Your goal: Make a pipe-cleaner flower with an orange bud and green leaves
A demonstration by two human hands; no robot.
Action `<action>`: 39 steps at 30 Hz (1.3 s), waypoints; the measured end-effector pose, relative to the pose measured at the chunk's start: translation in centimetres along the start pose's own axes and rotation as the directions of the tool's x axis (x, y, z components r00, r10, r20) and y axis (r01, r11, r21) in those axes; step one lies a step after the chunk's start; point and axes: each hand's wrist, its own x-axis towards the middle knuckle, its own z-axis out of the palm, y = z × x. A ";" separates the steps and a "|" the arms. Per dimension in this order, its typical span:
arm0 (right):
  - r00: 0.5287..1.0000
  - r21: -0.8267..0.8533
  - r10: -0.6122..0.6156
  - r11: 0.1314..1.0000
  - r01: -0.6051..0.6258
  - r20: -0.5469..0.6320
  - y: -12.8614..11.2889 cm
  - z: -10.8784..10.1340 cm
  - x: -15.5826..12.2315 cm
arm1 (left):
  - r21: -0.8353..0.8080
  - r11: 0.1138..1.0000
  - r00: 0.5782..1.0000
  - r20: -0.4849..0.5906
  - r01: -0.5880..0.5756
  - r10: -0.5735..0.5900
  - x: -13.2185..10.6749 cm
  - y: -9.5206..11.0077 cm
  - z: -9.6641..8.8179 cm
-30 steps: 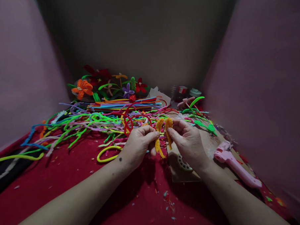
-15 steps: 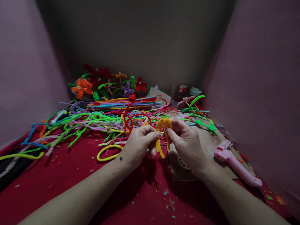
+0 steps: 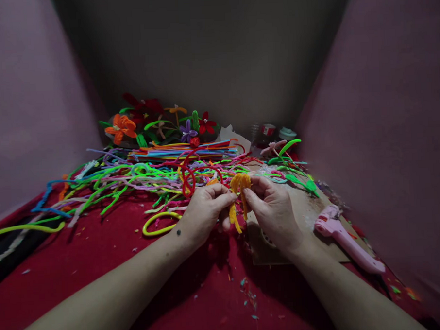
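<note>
Between my hands is a bent bundle of yellow-orange pipe cleaners [image 3: 239,181], arched at the top with its ends hanging down. My left hand [image 3: 209,209] pinches its left side between thumb and fingers. On the other side, my right hand [image 3: 275,211] grips it with thumb and forefinger near the top. Just behind my left hand lie curled red pipe cleaners [image 3: 188,181], and a yellow pipe cleaner loop [image 3: 160,232] rests by my left wrist. Below my right hand is a piece of cardboard [image 3: 298,220].
A pink glue gun [image 3: 349,239] lies on the right, partly over the cardboard. Tangled coloured pipe cleaners [image 3: 133,178] spread across the red cloth [image 3: 100,267]. Behind them are a bundle of straight pipe cleaners [image 3: 183,151] and several pipe cleaner flowers [image 3: 121,128]. Pink walls flank both sides.
The arched top of the yellow-orange bundle has drawn slightly closer together. Both hands keep hold of it in nearly the same place.
</note>
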 end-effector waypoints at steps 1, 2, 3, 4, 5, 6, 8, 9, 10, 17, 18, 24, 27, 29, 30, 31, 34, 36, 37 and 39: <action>1.000 -0.005 0.000 1.000 0.000 0.002 -0.1 0.0 0.0 | 0.005 1.000 1.000 -0.002 0.001 -0.001 0.0 0.0 0.0; 1.000 -0.009 -0.002 1.000 0.002 0.002 -0.1 0.1 0.0 | 0.010 1.000 1.000 -0.001 0.002 -0.002 0.0 0.0 0.0; 1.000 -0.010 -0.002 1.000 0.002 0.000 -0.1 0.1 0.0 | 0.015 1.000 1.000 0.002 0.003 -0.003 0.0 0.0 0.0; 1.000 -0.006 0.000 1.000 0.000 -0.005 -0.2 0.1 0.0 | 0.018 1.000 1.000 0.004 0.004 -0.004 0.0 0.0 0.0; 1.000 -0.001 0.001 1.000 -0.001 -0.010 -0.2 0.2 0.0 | 0.020 1.000 1.000 0.007 0.004 -0.004 0.0 0.0 0.0; 1.000 0.000 0.000 1.000 0.000 -0.014 -0.2 0.2 0.0 | 0.021 1.000 1.000 0.010 0.002 -0.003 0.0 0.0 0.0; 1.000 -0.010 -0.010 1.000 0.010 -0.021 -0.2 0.2 0.0 | 0.017 1.000 1.000 0.007 -0.001 0.001 0.0 0.0 0.0; 1.000 -0.020 -0.014 1.000 0.014 -0.021 -0.2 0.3 0.0 | 0.015 1.000 1.000 0.006 0.000 0.000 0.0 0.0 0.0; 1.000 -0.031 -0.018 0.999 0.017 -0.019 -0.2 0.2 0.0 | 0.013 1.000 1.000 0.004 0.001 -0.001 0.0 0.1 0.0; 1.000 -0.075 -0.002 0.997 0.001 -0.010 -0.1 0.3 0.0 | 0.042 0.999 1.000 -0.008 -0.016 0.016 -0.2 0.1 0.1; 1.000 -0.074 -0.005 0.997 0.004 -0.013 -0.1 0.3 0.0 | 0.044 0.999 1.000 -0.010 -0.021 0.021 -0.2 0.1 0.1; 1.000 -0.095 0.002 0.995 -0.003 -0.008 -0.2 0.5 0.0 | 0.066 0.997 0.999 0.001 -0.046 0.046 -0.1 -0.1 0.1; 1.000 -0.091 -0.010 0.996 0.009 -0.013 -0.2 0.6 0.0 | 0.095 0.994 0.999 0.003 -0.048 0.048 -0.2 -0.1 0.1; 0.999 -0.088 -0.028 0.996 0.026 -0.018 -0.2 0.7 0.0 | 0.108 0.993 0.999 0.000 -0.053 0.054 -0.2 -0.1 0.1; 0.999 -0.089 -0.035 0.995 0.033 -0.021 -0.1 0.7 0.0 | 0.112 0.992 0.998 -0.005 -0.057 0.058 -0.2 0.0 0.1; 0.999 -0.088 -0.038 0.995 0.036 -0.020 -0.1 0.7 0.0 | 0.114 0.992 0.998 -0.009 -0.059 0.060 -0.2 0.0 0.1; 0.999 -0.088 -0.038 0.995 0.037 -0.009 0.1 0.7 0.0 | 0.111 0.992 0.998 -0.020 -0.059 0.061 -0.3 0.0 0.1; 0.999 -0.082 -0.035 0.996 0.036 0.006 0.2 0.6 0.1 | 0.118 0.991 0.998 -0.025 -0.055 0.058 -0.2 0.0 0.0; 0.999 -0.062 -0.024 0.998 0.026 0.025 0.2 0.6 0.1 | 0.124 0.991 0.998 -0.027 -0.054 0.058 -0.2 0.0 0.0; 0.996 0.020 0.017 1.000 -0.019 0.092 0.2 0.6 0.1 | 0.136 0.989 0.998 -0.028 -0.056 0.061 -0.1 -0.1 -0.1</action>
